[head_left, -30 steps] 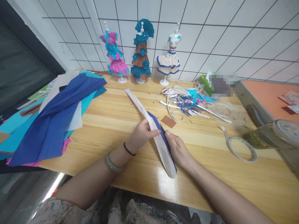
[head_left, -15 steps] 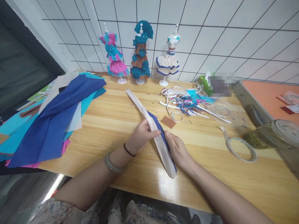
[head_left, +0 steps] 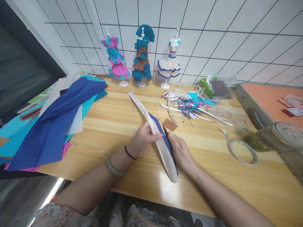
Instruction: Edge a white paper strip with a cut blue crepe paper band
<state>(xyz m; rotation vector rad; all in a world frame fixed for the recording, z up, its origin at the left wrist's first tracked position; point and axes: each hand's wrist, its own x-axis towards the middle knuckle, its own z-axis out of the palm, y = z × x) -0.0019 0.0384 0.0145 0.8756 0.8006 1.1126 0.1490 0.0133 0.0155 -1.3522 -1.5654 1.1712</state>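
A long folded white paper strip (head_left: pixel 163 148) with a dark blue paper strip (head_left: pixel 159 123) along its right edge lies slanted on the wooden table (head_left: pixel 113 116). My left hand (head_left: pixel 143 139) pinches the white strip near its middle, thumb on top. My right hand (head_left: pixel 181 151) is closed on the blue edge from the right side. Both hands sit close together at the table's near middle.
Blue, teal and pink crepe sheets (head_left: pixel 52 123) pile up at left. Three dressed mini mannequins (head_left: pixel 142 53) stand by the tiled wall. Paper scraps (head_left: pixel 187 105), a brown paper piece (head_left: pixel 169 125), a tape roll (head_left: pixel 243 151), a clear lid (head_left: pixel 227 113) and a glass jar (head_left: pixel 281 138) lie right.
The view has tilted slightly, so everything sits a little lower in frame. Both hands keep their hold on the strips with almost no movement.
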